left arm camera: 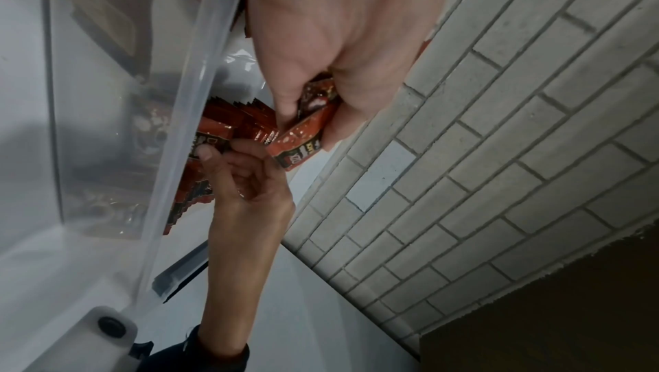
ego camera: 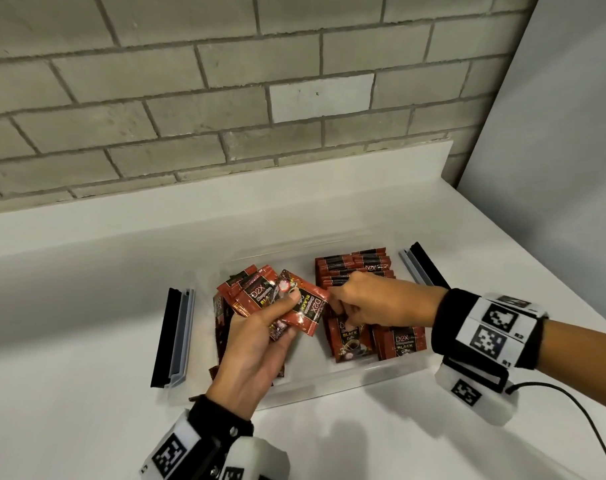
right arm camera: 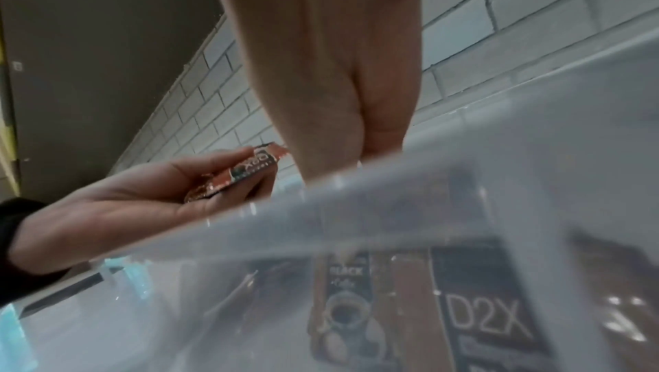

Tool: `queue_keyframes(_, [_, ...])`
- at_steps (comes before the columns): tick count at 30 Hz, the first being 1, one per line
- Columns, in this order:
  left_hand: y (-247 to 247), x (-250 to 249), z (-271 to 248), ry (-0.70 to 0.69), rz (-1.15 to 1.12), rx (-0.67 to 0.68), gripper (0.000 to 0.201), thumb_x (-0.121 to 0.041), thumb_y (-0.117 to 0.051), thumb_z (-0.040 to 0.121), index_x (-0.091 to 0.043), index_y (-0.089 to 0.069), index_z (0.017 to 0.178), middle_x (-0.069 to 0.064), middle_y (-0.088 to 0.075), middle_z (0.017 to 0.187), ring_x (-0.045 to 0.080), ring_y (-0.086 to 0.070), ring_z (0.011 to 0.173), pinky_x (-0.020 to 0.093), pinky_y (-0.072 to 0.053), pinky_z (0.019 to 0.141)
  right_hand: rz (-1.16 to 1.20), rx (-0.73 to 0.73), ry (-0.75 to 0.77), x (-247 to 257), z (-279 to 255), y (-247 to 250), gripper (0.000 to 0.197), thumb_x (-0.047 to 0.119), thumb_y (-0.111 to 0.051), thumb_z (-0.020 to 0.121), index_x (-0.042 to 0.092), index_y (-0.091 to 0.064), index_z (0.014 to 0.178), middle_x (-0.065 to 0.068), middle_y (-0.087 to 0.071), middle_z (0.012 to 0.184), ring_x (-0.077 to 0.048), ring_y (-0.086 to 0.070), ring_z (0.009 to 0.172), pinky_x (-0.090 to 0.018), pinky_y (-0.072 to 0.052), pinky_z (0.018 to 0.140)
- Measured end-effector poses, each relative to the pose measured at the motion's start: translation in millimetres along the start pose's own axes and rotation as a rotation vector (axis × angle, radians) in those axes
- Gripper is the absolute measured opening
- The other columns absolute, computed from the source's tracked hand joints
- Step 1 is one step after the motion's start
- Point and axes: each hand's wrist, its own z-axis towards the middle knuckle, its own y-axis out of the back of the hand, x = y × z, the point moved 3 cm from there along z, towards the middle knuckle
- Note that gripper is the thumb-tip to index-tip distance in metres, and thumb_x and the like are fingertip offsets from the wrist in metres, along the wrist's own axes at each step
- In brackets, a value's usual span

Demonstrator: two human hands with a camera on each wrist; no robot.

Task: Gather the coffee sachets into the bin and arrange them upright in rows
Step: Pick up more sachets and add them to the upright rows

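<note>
A clear plastic bin [ego camera: 329,384] stands on the white counter. My left hand [ego camera: 277,317] hovers over its left half and grips a fanned bunch of red-and-black coffee sachets [ego camera: 260,296]. The left wrist view shows that same bunch [left arm camera: 303,141] pinched between thumb and fingers. My right hand [ego camera: 344,306] reaches into the bin's middle with curled fingers. There its thumb [left arm camera: 205,152] pinches one upright sachet [left arm camera: 214,133] at the rows. Upright sachets fill the back right [ego camera: 357,268] and front right [ego camera: 398,341]. In the right wrist view the bin wall [right arm camera: 463,181] hides my right fingertips.
Two black-and-grey latch handles lie folded out on the bin's left [ego camera: 177,337] and right [ego camera: 422,265]. A grey brick wall [ego camera: 225,98] rises behind the counter's raised back edge. A black cable [ego camera: 571,410] trails across the counter at the right.
</note>
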Motion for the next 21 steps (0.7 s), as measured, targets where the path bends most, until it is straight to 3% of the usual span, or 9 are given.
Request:
queue_keyframes(3, [-2, 2, 1, 0.019, 0.032, 0.007, 0.028, 0.010, -0.067, 0.073, -0.008, -0.066, 0.095, 0.008, -0.072, 0.085, 0.020, -0.068, 0.084, 0.030, -0.052, 0.071, 0.024, -0.042, -0.003, -2, -2, 4, 0.024, 0.009, -0.071, 0.083, 0.007, -0.058, 0.104, -0.002, -0.060, 0.088, -0.015, -0.059, 0.078, -0.022, -0.048, 0.066])
queue_keyframes(6, [-5, 5, 2, 0.051, 0.041, 0.012, 0.025, 0.013, -0.065, 0.074, -0.008, -0.068, 0.088, 0.010, -0.070, 0.082, 0.020, -0.066, 0.082, 0.031, -0.052, 0.075, 0.073, -0.086, -0.064, -8, -7, 12, 0.028, 0.010, -0.073, 0.082, 0.009, -0.058, 0.106, -0.001, -0.061, 0.097, -0.010, -0.059, 0.082, -0.022, -0.051, 0.073])
queue_keyframes(9, [-7, 5, 2, 0.054, 0.063, 0.032, 0.026, 0.012, -0.067, 0.070, -0.013, -0.077, 0.068, 0.008, -0.072, 0.080, 0.018, -0.066, 0.081, 0.032, -0.049, 0.082, 0.358, -0.079, -0.166, -13, -21, 29, 0.035, 0.016, -0.075, 0.081, 0.015, -0.059, 0.112, 0.004, -0.066, 0.099, -0.011, -0.067, 0.087, -0.022, -0.054, 0.082])
queue_keyframes(12, [-10, 3, 1, 0.031, 0.056, 0.051, 0.033, 0.006, -0.070, 0.063, -0.026, -0.078, 0.064, 0.004, -0.075, 0.084, 0.014, -0.070, 0.079, 0.028, -0.049, 0.078, 0.723, 0.066, -0.175, -6, -31, 35, 0.042, 0.024, -0.075, 0.081, 0.014, -0.057, 0.117, -0.003, -0.071, 0.104, -0.017, -0.069, 0.096, -0.028, -0.054, 0.089])
queue_keyframes(14, [-12, 3, 0, 0.030, 0.040, 0.058, 0.032, 0.004, -0.071, 0.059, -0.026, -0.079, 0.067, 0.005, -0.075, 0.087, 0.016, -0.069, 0.083, 0.029, -0.049, 0.079, 0.864, 0.089, -0.173, 1, -31, 29, 0.036, 0.021, -0.072, 0.083, 0.008, -0.059, 0.113, -0.007, -0.072, 0.099, -0.019, -0.070, 0.091, -0.028, -0.056, 0.087])
queue_keyframes(17, [-12, 4, 0, 0.051, 0.049, 0.071, 0.029, 0.003, -0.071, 0.060, -0.020, -0.077, 0.075, 0.008, -0.075, 0.092, 0.020, -0.068, 0.089, 0.034, -0.050, 0.088, 0.969, -0.016, -0.208, 4, -25, 22, 0.019, 0.012, -0.069, 0.085, 0.006, -0.062, 0.101, -0.006, -0.073, 0.084, -0.012, -0.068, 0.076, -0.020, -0.055, 0.070])
queue_keyframes(21, [-10, 6, 0, 0.113, -0.041, 0.112, 0.031, 0.006, -0.069, 0.071, 0.007, -0.065, 0.101, 0.022, -0.071, 0.104, 0.030, -0.070, 0.098, 0.047, -0.056, 0.085, 0.967, -0.221, -0.277, -9, -19, 30, 0.016, 0.012, -0.070, 0.084, 0.010, -0.062, 0.098, -0.004, -0.070, 0.085, -0.006, -0.061, 0.067, -0.017, -0.049, 0.062])
